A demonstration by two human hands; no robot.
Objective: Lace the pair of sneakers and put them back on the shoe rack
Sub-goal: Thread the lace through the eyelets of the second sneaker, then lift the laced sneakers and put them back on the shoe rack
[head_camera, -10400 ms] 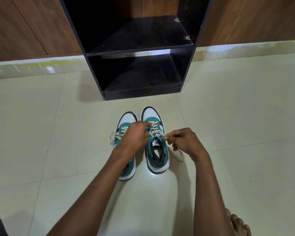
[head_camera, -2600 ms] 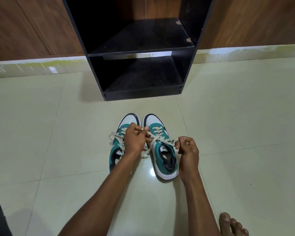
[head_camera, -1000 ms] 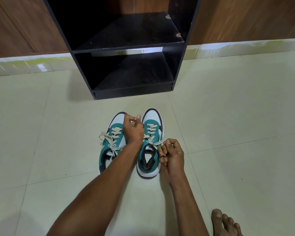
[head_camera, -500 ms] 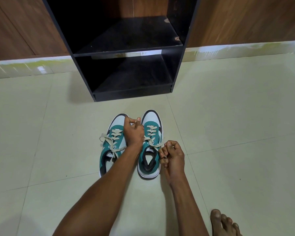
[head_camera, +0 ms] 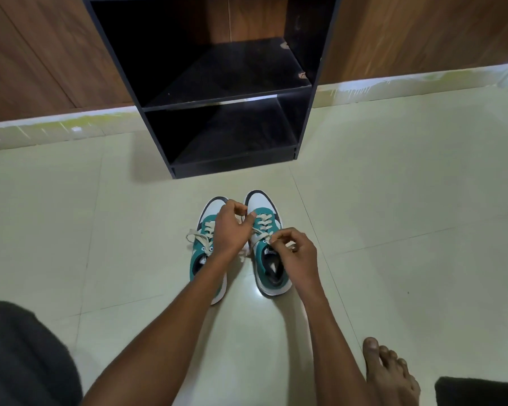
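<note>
Currently, two teal-and-white sneakers are seen side by side on the pale tiled floor (head_camera: pixel 393 200), toes pointed toward the black shoe rack (head_camera: pixel 226 95), which stands a little beyond them against a wood-panelled wall (head_camera: pixel 35 54). Both shelves of the rack are seen bare. The left sneaker (head_camera: pixel 206 253) is partly covered by the left forearm; its cream lace is seen looped loosely out to its left side. The right sneaker (head_camera: pixel 269 259) is laced across its upper eyelets. The left hand (head_camera: pixel 230 230) is held over the gap between the two shoes, fingers curled, with thumb and forefinger pinched on a strand of the cream lace (head_camera: pixel 260 234) near the toe end of the lacing. The right hand (head_camera: pixel 295 253) is positioned over the tongue of the right sneaker, fingertips drawn together and pinched on the other part of that lace. A bare foot (head_camera: pixel 389 373) is noted on the floor at lower right, and dark fabric (head_camera: pixel 24 356) at lower left.
</note>
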